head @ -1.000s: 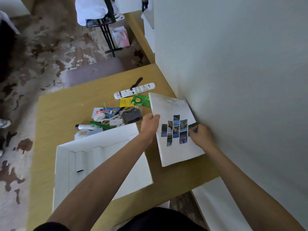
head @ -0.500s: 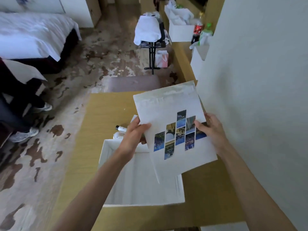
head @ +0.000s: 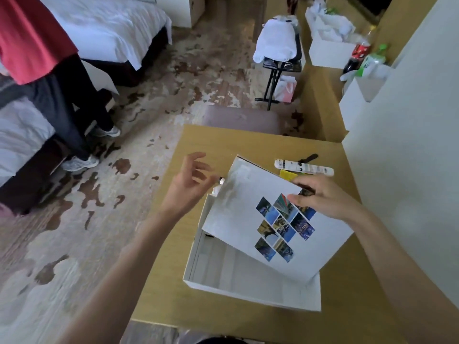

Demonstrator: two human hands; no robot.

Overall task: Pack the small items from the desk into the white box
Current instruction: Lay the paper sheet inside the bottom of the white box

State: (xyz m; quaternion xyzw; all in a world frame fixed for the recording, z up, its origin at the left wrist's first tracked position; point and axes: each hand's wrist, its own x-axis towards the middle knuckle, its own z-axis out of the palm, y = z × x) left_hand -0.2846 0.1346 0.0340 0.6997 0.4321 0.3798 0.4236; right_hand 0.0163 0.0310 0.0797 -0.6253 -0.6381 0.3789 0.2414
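1. Head view: letting go with the left hand (head: 191, 184), now spread open, holding nothing.
2. Pinching the flat white paper folder with small colour photos (head: 248, 219) in the right hand (head: 323, 199) only, tilting it over the white cardboard box (head: 248, 292), nearly packing it.
3. Sitting on a yellow wooden desk (head: 223, 145), near spotted carpet (head: 149, 108) and a white bed (head: 99, 28).
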